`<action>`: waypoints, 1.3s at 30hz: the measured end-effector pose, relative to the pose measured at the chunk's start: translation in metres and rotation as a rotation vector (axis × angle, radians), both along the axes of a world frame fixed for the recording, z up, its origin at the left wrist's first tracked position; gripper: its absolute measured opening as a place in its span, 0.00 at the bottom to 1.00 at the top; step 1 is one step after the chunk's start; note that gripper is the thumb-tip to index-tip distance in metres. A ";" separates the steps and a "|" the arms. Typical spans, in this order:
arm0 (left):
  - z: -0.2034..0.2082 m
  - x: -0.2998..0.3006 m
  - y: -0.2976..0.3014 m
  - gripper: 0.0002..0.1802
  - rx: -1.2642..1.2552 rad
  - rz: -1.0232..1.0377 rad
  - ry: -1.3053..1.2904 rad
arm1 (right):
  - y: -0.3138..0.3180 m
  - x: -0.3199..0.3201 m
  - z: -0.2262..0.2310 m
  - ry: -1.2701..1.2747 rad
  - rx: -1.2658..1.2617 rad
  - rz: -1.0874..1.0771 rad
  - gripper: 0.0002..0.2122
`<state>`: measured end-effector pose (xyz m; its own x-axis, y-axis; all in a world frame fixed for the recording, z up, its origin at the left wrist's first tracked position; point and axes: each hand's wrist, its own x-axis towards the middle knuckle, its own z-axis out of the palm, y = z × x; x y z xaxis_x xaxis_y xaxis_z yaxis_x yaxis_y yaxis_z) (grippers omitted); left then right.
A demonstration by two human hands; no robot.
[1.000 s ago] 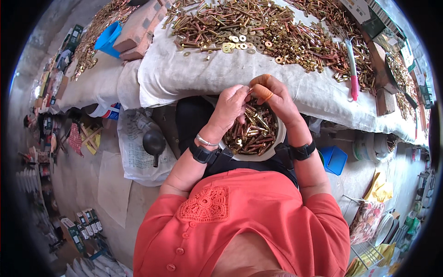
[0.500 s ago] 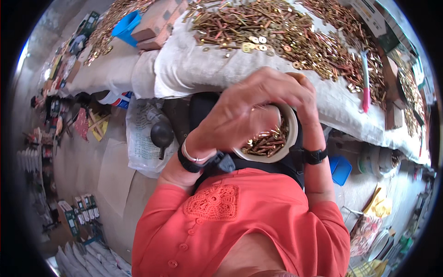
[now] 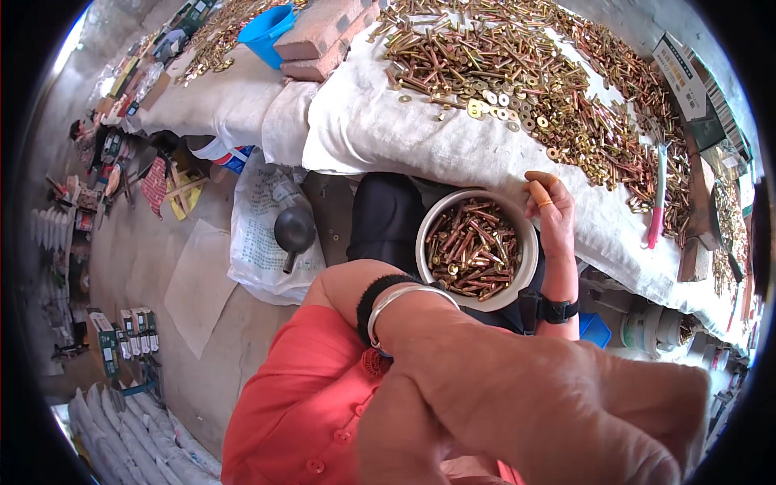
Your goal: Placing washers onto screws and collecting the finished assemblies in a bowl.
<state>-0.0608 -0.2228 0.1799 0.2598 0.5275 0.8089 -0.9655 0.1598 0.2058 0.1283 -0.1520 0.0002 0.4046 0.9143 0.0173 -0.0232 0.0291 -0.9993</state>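
A round off-white tub (image 3: 529, 260) full of brassy and coppery bolts (image 3: 475, 246) rests on my lap, against the front edge of the cloth-covered table. My right hand (image 3: 556, 222) is beside the tub's right rim, fingers bent and a little apart, with nothing visible between them. An orange band circles one of its fingers. Raised very close to the camera, my left hand (image 3: 533, 400) fills the lower middle of the view. Its back shows, but its fingertips are hidden, so whatever it may hold does not show. A white bracelet (image 3: 404, 303) and a black band (image 3: 373, 299) are at its wrist.
Heaps of bolts and washers (image 3: 501, 105) cover the white cloth (image 3: 364, 129). Bricks (image 3: 323, 36) and a blue bucket (image 3: 267, 36) stand at the far left. A pink-handled brush (image 3: 657, 202) lies at right. Beside my legs are a plastic bag (image 3: 259, 222) and a dark round-ended object (image 3: 294, 230).
My left hand has left the space over the tub and come up close to the camera. My right hand now shows beside the rim. The view has shifted, uncovering the bolts in the tub.
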 end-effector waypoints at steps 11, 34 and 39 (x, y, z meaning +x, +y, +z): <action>0.006 -0.011 0.022 0.31 0.002 -0.071 0.005 | 0.001 0.002 -0.004 0.010 0.005 -0.010 0.08; 0.012 -0.008 0.037 0.29 0.006 -0.142 0.049 | 0.000 -0.001 -0.008 -0.023 0.032 -0.009 0.08; 0.012 -0.005 0.021 0.28 0.006 -0.131 0.059 | -0.002 0.003 -0.008 -0.022 0.023 -0.017 0.09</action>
